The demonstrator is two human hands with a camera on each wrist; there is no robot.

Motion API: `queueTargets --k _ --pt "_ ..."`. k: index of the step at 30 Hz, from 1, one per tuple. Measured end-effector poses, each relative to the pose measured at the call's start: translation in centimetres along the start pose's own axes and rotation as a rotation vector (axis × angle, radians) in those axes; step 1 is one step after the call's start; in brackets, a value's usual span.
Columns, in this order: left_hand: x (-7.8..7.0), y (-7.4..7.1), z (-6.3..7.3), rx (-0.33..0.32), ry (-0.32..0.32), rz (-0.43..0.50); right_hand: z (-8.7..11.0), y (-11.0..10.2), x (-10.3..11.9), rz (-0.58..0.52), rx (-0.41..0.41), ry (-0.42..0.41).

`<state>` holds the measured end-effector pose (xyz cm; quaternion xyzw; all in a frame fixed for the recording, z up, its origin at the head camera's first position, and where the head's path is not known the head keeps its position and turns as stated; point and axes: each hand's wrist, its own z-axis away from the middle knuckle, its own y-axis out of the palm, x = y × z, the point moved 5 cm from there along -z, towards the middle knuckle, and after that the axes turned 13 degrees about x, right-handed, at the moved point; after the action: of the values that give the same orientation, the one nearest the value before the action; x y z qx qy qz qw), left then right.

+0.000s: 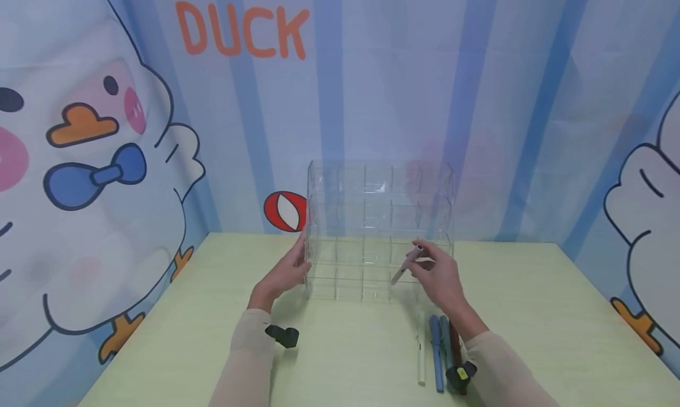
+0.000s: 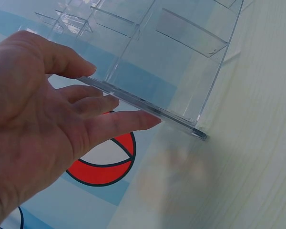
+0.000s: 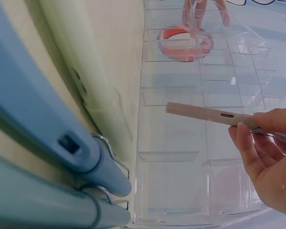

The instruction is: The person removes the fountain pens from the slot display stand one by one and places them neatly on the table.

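A clear compartment rack [image 1: 376, 253] stands upright on the table, divided into several square cells. At its left side, my left hand [image 1: 287, 272] holds the side panel [image 2: 148, 106], the thumb at one edge and the fingers along the outer face. My right hand [image 1: 440, 275] pinches a pinkish-beige pen [image 1: 406, 265] near its clip end, in front of the rack's lower right cells. In the right wrist view the pen [image 3: 195, 111] points its plain end at the rack, and the clip lies by the fingers.
Below the right hand lie a pale green pen [image 1: 421, 348], a blue pen [image 1: 437, 354], a teal pen [image 1: 446, 342] and a brown pen [image 1: 455, 345], partly hidden by the wrist camera [image 1: 461, 376]. Behind the table [image 1: 340, 348] hangs a printed curtain [image 1: 393, 70].
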<state>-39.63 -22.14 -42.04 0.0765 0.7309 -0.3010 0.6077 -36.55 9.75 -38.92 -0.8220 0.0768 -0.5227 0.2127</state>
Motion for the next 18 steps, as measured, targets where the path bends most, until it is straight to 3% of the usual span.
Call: queueTargets --k 10,18 --pt "0.1 0.1 -0.1 -0.001 -0.010 -0.002 0.4 -1.5 0.1 -0.165 -0.123 0.059" --pt "-0.1 0.1 0.1 -0.008 -0.017 -0.007 0.8 -2.9 0.5 -0.185 -0.203 0.008"
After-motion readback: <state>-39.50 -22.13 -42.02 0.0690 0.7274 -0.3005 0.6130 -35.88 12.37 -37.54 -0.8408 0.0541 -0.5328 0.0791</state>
